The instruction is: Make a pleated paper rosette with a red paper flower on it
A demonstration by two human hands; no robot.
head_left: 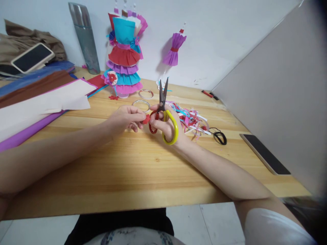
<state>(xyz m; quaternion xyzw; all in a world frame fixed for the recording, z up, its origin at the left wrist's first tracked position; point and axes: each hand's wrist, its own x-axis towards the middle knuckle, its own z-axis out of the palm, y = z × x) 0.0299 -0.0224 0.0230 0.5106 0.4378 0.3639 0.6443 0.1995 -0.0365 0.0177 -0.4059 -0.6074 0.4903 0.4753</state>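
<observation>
gripping scissors [161, 104] in right fingers [158, 124], red paper [146, 119] in left fingers [137, 117]

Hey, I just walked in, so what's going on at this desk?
A person is working with small scissors-and-paper bits. The left hand pinches a small red piece, while the right hand holds scissors beside it, blades slightly apart and pointing away from the person. A pile of colourful scraps lies beyond the right hand. Farther back stands a layered, ruffled dress, with coloured sheets spread at the left.
</observation>
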